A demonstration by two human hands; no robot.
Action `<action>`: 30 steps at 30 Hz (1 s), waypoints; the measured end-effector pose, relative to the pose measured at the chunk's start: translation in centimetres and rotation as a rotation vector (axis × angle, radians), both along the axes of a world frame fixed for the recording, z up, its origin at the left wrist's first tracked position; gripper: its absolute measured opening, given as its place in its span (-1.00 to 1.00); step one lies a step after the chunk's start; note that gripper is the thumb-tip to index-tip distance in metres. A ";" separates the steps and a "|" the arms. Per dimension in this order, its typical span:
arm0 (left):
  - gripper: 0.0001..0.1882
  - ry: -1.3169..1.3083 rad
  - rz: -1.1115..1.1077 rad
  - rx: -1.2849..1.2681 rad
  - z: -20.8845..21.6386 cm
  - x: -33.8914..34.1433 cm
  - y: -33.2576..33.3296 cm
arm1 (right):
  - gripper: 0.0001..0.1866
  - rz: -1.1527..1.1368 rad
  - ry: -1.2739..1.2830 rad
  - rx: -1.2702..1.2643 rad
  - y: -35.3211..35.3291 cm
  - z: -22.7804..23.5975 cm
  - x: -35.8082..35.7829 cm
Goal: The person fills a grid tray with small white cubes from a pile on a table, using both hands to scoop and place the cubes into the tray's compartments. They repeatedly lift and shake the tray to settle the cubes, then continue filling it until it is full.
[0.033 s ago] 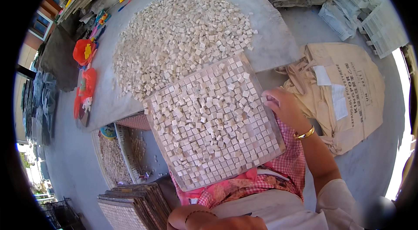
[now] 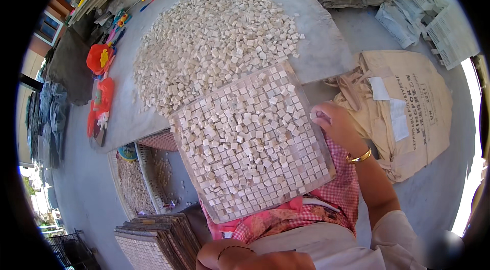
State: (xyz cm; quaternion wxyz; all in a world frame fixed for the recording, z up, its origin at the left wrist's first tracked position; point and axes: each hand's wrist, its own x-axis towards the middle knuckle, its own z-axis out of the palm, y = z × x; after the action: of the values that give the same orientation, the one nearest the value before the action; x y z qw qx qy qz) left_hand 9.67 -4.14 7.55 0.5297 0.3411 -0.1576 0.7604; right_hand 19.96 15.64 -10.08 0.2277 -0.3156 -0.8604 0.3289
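A square tray (image 2: 329,160) tilts across my lap, its far edge by the table. Small beige stone tiles (image 2: 258,188) fill it, set in rows along the near and right sides, with many loose ones heaped over the middle. Beside the tray's right edge, my right hand (image 2: 337,121), with a gold bangle on the wrist, is closed in a pinch on a small stone tile (image 2: 313,115). My left hand (image 2: 214,254), wearing a thin dark bracelet, is low at the bottom edge near a stack of tile-filled trays (image 2: 158,242); its fingers are out of sight.
A large pile of loose tiles (image 2: 214,40) covers much of the grey table (image 2: 321,45) ahead. Left below stands a crate (image 2: 145,178) with tile pieces. A tan sack (image 2: 423,111) lies right; orange bags (image 2: 104,94) hang at the table's left edge. White plastic baskets (image 2: 451,35) stand far right.
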 end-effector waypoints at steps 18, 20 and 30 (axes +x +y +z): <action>-0.91 0.082 0.110 0.018 -0.2 -0.4 0.6 | -0.76 0.211 -0.111 0.033 -3.9 1.5 3.1; -0.91 0.086 0.103 0.006 -0.3 -0.5 0.7 | -0.76 0.198 -0.118 0.053 -3.9 1.3 3.2; -0.88 0.079 -0.002 -0.080 -0.1 -0.8 0.4 | -0.85 0.116 -0.083 -0.047 -3.9 0.3 3.4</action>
State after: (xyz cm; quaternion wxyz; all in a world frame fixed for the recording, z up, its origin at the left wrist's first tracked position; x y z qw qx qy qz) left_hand 8.84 -3.76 7.43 0.5495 0.3494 -0.1064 0.7514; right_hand 23.36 11.69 -9.80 0.1651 -0.2839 -0.8780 0.3481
